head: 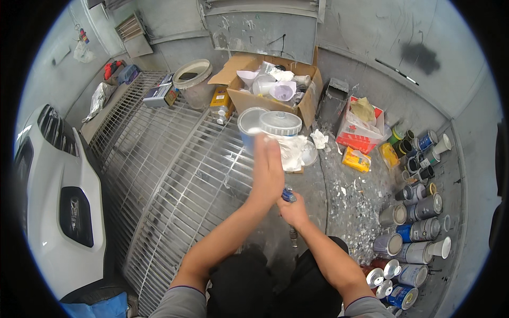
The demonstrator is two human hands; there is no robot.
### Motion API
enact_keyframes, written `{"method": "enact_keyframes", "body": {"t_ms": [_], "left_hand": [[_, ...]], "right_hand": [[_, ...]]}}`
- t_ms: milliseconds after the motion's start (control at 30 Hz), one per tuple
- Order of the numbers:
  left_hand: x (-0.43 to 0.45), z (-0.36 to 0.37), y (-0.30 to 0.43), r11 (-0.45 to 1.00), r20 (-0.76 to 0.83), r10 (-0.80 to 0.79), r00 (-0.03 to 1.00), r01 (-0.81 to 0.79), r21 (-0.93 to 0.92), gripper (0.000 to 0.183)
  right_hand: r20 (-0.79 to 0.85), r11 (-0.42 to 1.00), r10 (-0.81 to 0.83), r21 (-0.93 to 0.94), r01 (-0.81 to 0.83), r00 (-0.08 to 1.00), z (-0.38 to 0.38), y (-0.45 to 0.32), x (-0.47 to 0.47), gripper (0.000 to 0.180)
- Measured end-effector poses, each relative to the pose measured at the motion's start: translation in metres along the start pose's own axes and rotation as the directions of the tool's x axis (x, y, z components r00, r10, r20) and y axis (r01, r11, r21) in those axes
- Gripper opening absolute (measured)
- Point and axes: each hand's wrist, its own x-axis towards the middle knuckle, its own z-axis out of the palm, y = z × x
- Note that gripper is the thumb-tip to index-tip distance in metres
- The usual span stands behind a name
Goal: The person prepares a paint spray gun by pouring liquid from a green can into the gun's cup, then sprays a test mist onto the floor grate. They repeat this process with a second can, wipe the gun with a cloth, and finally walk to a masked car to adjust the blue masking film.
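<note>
My left hand (pixel 268 169) is raised flat in the middle, fingers pointing away and slightly blurred, holding nothing that shows. Just right of its wrist, my right hand (pixel 293 210) is closed around a tool with a blue end (pixel 289 195), perhaps a spray gun or air blow gun; a metal fitting (pixel 293 237) hangs below the fist. Beyond my left fingers stand a white-and-blue tub (pixel 250 119) and a spray gun cup or container with a translucent ribbed lid (pixel 280 123). Crumpled white cloth or paper (pixel 292 153) lies in front of them, beside a clear round lid (pixel 309 153).
A cardboard box (pixel 258 100) of used cups stands behind, near a plastic bucket (pixel 195 85). Floor grating (pixel 187 190) spans the left, beside a white car bumper (pixel 59 159). Paint cans (pixel 417 253) line the right wall, near a red-and-white box (pixel 356 139) and yellow packs (pixel 356 159).
</note>
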Motion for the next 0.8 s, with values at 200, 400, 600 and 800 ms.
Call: {"method": "enact_keyframes", "body": {"t_ms": [200,400,600,800], "left_hand": [[0.059,-0.011,-0.011,0.861,0.053,-0.445,0.894,0.444,-0.246,0.091],[0.077,-0.052,-0.047,0.645,0.481,-0.496,0.723,0.678,-0.353,0.077],[0.043,-0.056,-0.095,0.343,0.845,-0.275,0.459,0.868,-0.360,0.035],[0.017,-0.043,-0.097,0.320,0.430,-0.470,0.771,0.602,-0.731,0.042]], "right_hand": [[0.099,0.994,-0.104,0.056,0.098,0.990,-0.001,-0.006,-0.024,0.035],[0.801,0.934,-0.010,0.221,-0.281,0.598,-0.048,-0.040,-0.022,0.030],[0.855,0.961,0.025,0.122,-0.247,0.518,-0.077,-0.031,0.004,0.035],[0.231,0.840,-0.479,-0.160,0.519,0.847,-0.057,-0.011,0.011,0.047]]}}
